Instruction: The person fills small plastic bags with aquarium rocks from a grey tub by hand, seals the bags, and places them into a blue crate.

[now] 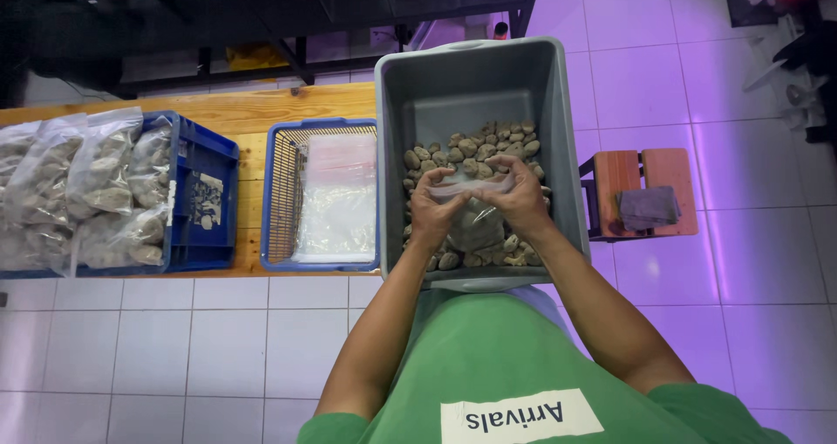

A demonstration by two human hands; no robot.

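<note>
A person's left hand [433,204] and right hand [516,196] pinch the mouth of a clear plastic bag [475,222] of stones, held between them over a grey plastic bin [567,148]; sealing seems under way, needing even pressure.

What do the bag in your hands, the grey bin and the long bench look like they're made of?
The bag looks like thin clear plastic film: glossy, crinkled, its contents showing through. Both the left hand and the right hand pinch its top edge. The grey bin seems to be moulded plastic, with smooth matte walls and a rounded rim. The bench looks like varnished wood, with visible grain.
</note>
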